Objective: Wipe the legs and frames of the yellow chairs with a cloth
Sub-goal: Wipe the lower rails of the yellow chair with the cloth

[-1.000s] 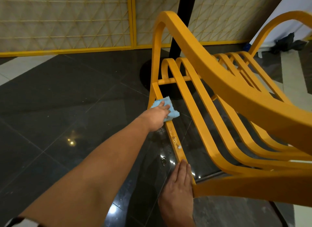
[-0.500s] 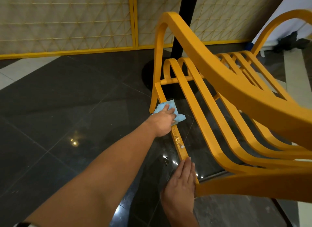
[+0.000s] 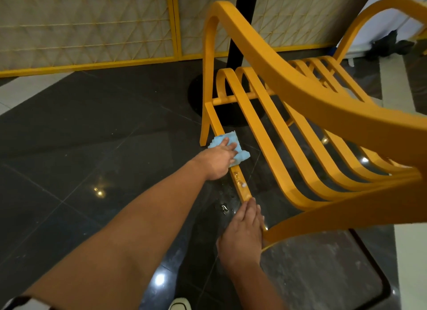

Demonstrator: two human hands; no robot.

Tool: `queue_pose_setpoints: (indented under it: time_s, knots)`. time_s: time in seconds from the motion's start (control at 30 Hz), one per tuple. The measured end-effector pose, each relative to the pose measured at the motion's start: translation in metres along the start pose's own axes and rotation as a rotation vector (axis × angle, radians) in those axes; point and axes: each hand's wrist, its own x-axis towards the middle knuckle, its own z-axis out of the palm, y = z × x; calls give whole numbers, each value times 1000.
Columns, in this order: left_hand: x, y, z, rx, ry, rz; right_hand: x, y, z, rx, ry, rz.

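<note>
Head view — left hand (image 3: 218,160) presses cloth (image 3: 233,148) on chair (image 3: 300,97)

Floor (image 3: 69,152) is dark glossy tile with thin grout lines, shiny enough to bounce back a few ceiling lights. Paler tiles run along the edges, by the yellow-framed lattice screen (image 3: 87,30) standing behind. The yellow chair (image 3: 288,115) sits on it; one leg's foot is planted just left of the black round table base (image 3: 208,102), which rests on the floor right behind the chair. A few water droplets (image 3: 225,205) sit on the tile beside the chair's lower rail. Tip of a white shoe (image 3: 180,304) shows at the bottom edge, nearer than the chair.
</note>
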Motion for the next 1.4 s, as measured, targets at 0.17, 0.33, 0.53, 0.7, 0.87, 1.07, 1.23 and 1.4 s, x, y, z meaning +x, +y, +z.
queue_pose_setpoints:
  time_s: [0.17,0.33,0.53,0.7,0.87,1.07,1.23,1.4]
  knots:
    - [-7,7,8,-2,-10,-1,-4,1,-4,13,2,-21]
    - [-12,-1,-1,17,-47,8,-6,2,-12,28,-38,-48]
    - [-6,7,-12,77,19,-30,-6,4,-14,23,-68,-53]
    - [-11,8,-8,105,7,-2,-6,1,-12,20,-42,-34]
    - [-17,11,-6,76,26,6,-3,-2,-13,29,-34,3]
    - [-21,22,3,98,45,40,-1,-2,-13,-18,-30,15]
    - [-27,14,7,88,2,56,-1,-3,-13,-36,-43,11]
    - [-12,12,5,92,45,24,-3,0,-16,-19,-57,-8]
